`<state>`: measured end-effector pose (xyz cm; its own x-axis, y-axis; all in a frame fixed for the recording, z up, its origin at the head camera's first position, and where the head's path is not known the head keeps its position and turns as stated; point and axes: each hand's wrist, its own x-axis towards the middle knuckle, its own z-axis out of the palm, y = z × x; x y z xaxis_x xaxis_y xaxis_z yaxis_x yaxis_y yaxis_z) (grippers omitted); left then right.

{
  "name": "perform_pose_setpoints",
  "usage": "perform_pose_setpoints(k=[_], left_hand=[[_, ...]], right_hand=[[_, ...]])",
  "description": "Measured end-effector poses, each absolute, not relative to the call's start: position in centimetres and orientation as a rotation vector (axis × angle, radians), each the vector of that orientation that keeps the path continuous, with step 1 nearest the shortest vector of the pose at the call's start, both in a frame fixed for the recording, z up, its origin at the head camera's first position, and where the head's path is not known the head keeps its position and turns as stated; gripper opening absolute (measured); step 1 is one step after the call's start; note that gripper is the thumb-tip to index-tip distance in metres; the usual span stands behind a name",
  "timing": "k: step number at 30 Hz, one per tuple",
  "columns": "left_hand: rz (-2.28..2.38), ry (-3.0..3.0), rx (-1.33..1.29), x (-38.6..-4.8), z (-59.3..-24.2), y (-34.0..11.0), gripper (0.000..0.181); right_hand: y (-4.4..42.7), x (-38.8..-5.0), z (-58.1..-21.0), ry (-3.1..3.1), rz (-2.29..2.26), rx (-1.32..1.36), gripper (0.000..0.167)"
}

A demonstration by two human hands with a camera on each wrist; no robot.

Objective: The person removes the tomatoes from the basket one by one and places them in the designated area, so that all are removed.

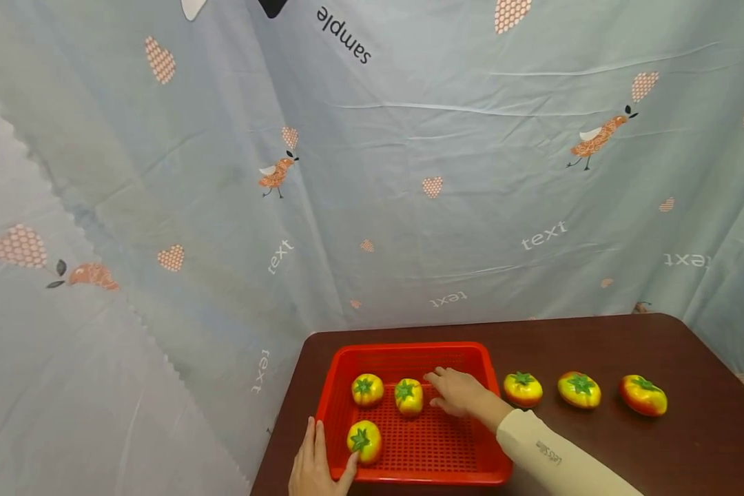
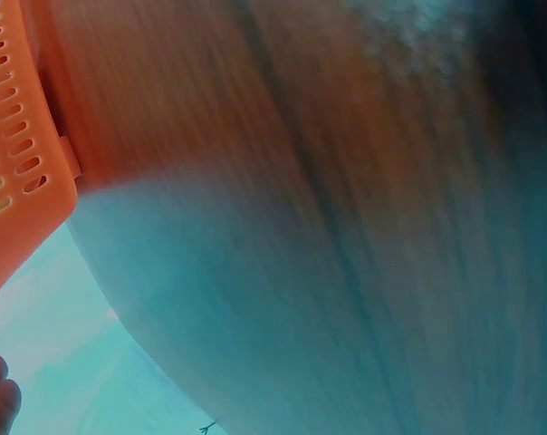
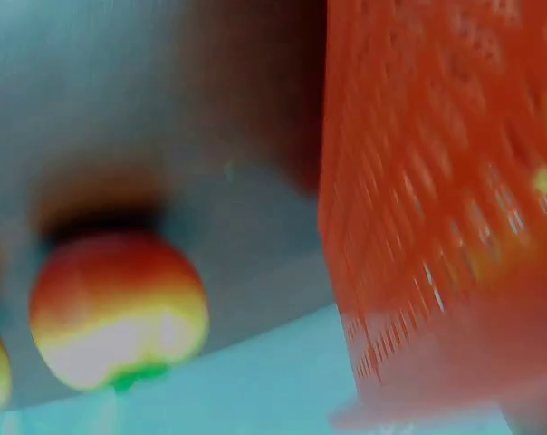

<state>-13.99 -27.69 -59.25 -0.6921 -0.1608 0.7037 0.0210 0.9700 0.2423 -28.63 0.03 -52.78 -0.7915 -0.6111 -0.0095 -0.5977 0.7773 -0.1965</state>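
Note:
A red plastic basket point(image 1: 409, 477) with a perforated floor holds three yellow-and-red fruits with green leafy tops: one at the back left point(image 1: 367, 390), one in the middle point(image 1: 408, 397), one at the front left point(image 1: 364, 441). My left hand point(image 1: 317, 465) rests on the basket's front left corner, fingers straight along the left rim, thumb by the front rim close to the front fruit. Over the basket's right side reaches my right hand point(image 1: 455, 391), fingers extended and holding nothing, just right of the middle fruit. In the left wrist view only fingertips point(image 2: 0, 399) show.
Right of the basket, three similar fruits stand in a row on the dark brown table point(image 1: 595, 455): a near one point(image 1: 523, 389), a middle one point(image 1: 579, 390) and a far one point(image 1: 643, 395). A patterned grey-blue curtain point(image 1: 372, 207) hangs behind the table.

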Motion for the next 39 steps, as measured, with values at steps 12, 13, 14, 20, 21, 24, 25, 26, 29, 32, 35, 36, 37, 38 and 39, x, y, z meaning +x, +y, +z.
perform_pose_setpoints(k=[12, 13, 14, 20, 21, 24, 25, 26, 29, 32, 35, 36, 37, 38, 39], left_hand=[[-0.28, -2.309, 0.113, -13.2, -59.5, -27.6, 0.089], [-0.28, -2.306, 0.118, -12.9, -59.5, -27.5, 0.089], [-0.275, -2.312, 0.127, -12.7, -59.6, -27.4, 0.089], [-0.251, -2.338, 0.155, -11.4, -60.3, -26.3, 0.088], [-0.253, -2.334, 0.157, -11.2, -60.4, -26.1, 0.088], [-0.235, -2.307, 0.154, -10.6, -60.5, -25.8, 0.089], [-0.231, -2.296, 0.146, -10.7, -60.6, -25.6, 0.088], [-0.23, -2.283, 0.131, -10.7, -60.7, -25.5, 0.088], [-0.226, -2.249, 0.082, -10.9, -60.7, -25.3, 0.089], [-0.226, -2.24, 0.055, -11.2, -60.6, -25.5, 0.089], [-0.225, -2.255, 0.065, -11.2, -60.5, -25.7, 0.089], [-0.228, -2.26, 0.07, -11.1, -60.5, -25.8, 0.089], [-0.236, -2.264, 0.076, -11.0, -60.6, -25.8, 0.089], [-0.238, -2.269, 0.087, -10.8, -60.6, -25.9, 0.089], [-0.243, -2.276, 0.098, -10.7, -60.7, -25.9, 0.089]], right_hand=[[-2.5, -28.5, -49.4, 2.852, -0.315, -1.108, 0.052], [-3.1, -28.3, -49.5, 2.844, -0.32, -1.123, 0.053], [-3.6, -28.1, -49.7, 2.836, -0.321, -1.131, 0.054], [-5.6, -27.0, -52.0, 2.83, -0.236, -1.158, 0.055], [-5.8, -26.8, -52.4, 2.835, -0.206, -1.164, 0.052], [-6.0, -26.4, -53.3, 2.844, -0.14, -1.171, 0.043], [-5.8, -26.4, -53.6, 2.848, -0.123, -1.16, 0.041], [-5.7, -26.5, -53.8, 2.854, -0.107, -1.146, 0.041], [-5.4, -26.8, -54.0, 2.864, -0.138, -1.068, 0.048], [-5.3, -27.1, -53.9, 2.859, -0.212, -0.986, 0.055], [-5.4, -27.1, -54.2, 2.842, -0.262, -0.949, 0.054], [-5.4, -27.0, -54.3, 2.842, -0.267, -0.941, 0.055], [-5.5, -26.8, -54.5, 2.842, -0.273, -0.934, 0.055], [-5.6, -26.7, -54.7, 2.84, -0.272, -0.929, 0.056], [-5.8, -26.4, -54.9, 2.84, -0.275, -0.921, 0.058]])
